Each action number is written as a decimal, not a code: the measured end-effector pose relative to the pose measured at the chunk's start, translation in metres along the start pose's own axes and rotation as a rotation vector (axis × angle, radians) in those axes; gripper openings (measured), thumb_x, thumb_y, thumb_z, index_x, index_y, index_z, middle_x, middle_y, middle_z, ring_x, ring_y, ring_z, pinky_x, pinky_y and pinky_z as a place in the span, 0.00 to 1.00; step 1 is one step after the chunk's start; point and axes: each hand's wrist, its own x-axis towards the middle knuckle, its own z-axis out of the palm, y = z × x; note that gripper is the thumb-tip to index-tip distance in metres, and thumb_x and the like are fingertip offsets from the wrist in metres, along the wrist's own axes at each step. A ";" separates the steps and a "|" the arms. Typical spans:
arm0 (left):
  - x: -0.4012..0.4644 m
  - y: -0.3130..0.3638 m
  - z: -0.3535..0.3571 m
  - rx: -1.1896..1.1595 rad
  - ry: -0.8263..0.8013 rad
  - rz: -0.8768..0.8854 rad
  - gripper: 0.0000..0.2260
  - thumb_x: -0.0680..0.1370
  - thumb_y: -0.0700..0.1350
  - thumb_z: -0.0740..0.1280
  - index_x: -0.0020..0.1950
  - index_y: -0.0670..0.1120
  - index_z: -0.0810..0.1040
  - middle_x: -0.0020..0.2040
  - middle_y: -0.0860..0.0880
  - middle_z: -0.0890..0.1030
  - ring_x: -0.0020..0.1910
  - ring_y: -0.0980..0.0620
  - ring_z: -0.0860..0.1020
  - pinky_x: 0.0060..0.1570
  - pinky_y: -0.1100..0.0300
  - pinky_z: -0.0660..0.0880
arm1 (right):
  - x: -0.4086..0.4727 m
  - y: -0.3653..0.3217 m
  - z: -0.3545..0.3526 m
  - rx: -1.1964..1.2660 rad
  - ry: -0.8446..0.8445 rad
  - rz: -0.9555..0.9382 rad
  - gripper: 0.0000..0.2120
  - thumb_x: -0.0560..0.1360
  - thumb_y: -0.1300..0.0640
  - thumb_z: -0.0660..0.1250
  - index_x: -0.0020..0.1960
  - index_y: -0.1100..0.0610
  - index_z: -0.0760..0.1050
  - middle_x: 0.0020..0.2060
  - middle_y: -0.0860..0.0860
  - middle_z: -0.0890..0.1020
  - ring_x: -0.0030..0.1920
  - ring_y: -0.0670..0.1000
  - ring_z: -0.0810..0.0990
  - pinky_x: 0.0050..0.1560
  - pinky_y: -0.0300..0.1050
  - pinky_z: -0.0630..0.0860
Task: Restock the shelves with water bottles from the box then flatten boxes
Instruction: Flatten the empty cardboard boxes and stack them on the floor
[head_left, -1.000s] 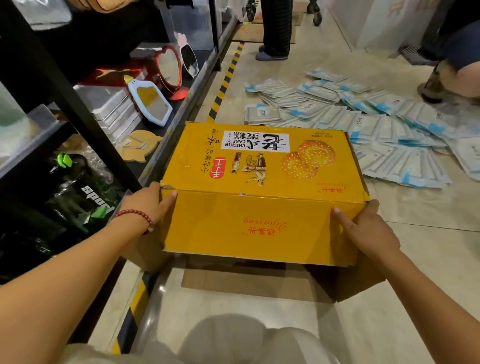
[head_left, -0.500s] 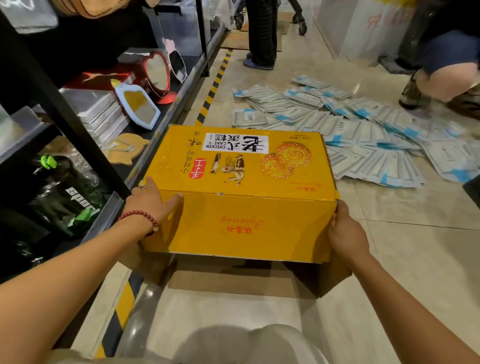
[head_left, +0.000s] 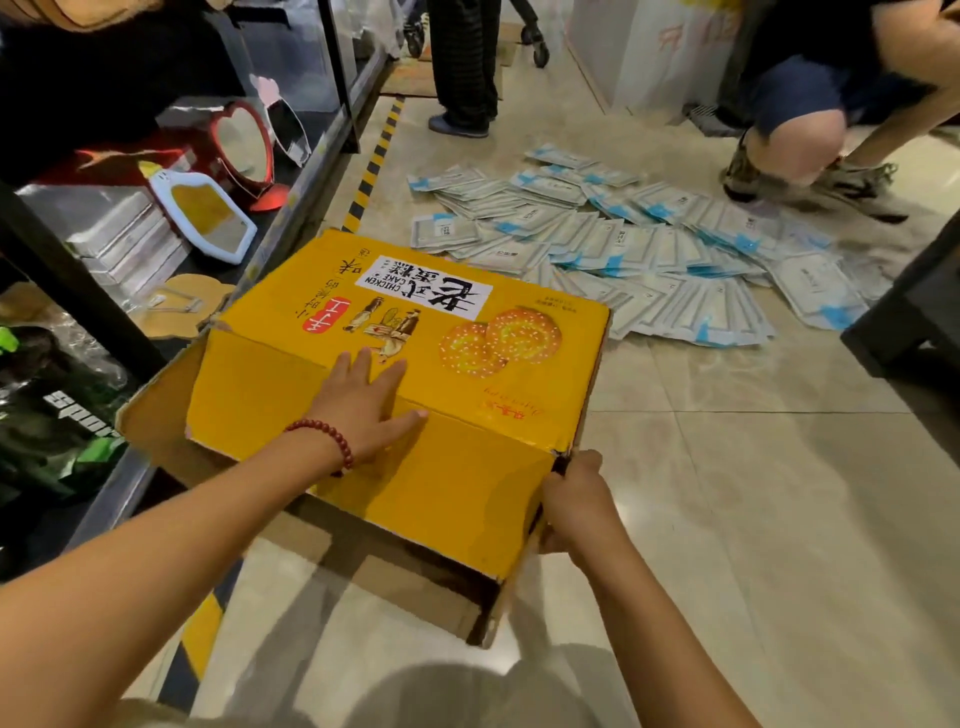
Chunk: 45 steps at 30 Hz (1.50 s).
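A yellow cardboard box (head_left: 524, 384) printed with cakes and "CHICKEN CAKE" lies on the floor in front of me, skewed and partly collapsed, its brown end flaps open toward me. My left hand (head_left: 363, 410), with a red bead bracelet at the wrist, presses flat with spread fingers on the box's top panel along the fold. My right hand (head_left: 576, 499) grips the box's near right corner edge. No water bottles are visible.
A black shelf unit (head_left: 83, 291) on the left holds mirrors (head_left: 208, 218), white boxes and dark sports packs. Several white-and-blue packets (head_left: 649, 244) are strewn on the tiled floor beyond the box. One person stands at the back (head_left: 462, 62); another crouches at the right (head_left: 810, 114). Dark furniture (head_left: 914, 322) is at the right.
My left hand left the box's left side and now presses on its top. The box has sheared and sunk toward flat. My right hand moved to grip the near right corner.
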 end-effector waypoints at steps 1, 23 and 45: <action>-0.001 0.010 -0.001 0.014 -0.044 0.031 0.35 0.75 0.68 0.53 0.77 0.57 0.48 0.78 0.44 0.44 0.76 0.40 0.42 0.73 0.44 0.48 | -0.009 -0.001 0.008 0.046 -0.056 0.004 0.16 0.80 0.61 0.54 0.66 0.62 0.55 0.39 0.54 0.73 0.38 0.58 0.80 0.40 0.57 0.81; -0.082 0.037 0.009 0.175 -0.295 0.325 0.44 0.70 0.74 0.55 0.77 0.56 0.38 0.76 0.47 0.34 0.74 0.43 0.32 0.73 0.47 0.50 | 0.097 -0.038 -0.044 -0.720 0.224 -0.362 0.39 0.72 0.33 0.62 0.73 0.57 0.58 0.69 0.58 0.65 0.69 0.60 0.63 0.63 0.64 0.64; -0.079 0.053 -0.001 0.304 -0.407 0.499 0.58 0.62 0.75 0.65 0.76 0.51 0.33 0.74 0.45 0.29 0.73 0.44 0.30 0.74 0.43 0.41 | 0.043 0.004 -0.055 -0.802 0.355 -0.123 0.33 0.72 0.30 0.57 0.56 0.59 0.74 0.55 0.59 0.76 0.55 0.60 0.76 0.41 0.45 0.66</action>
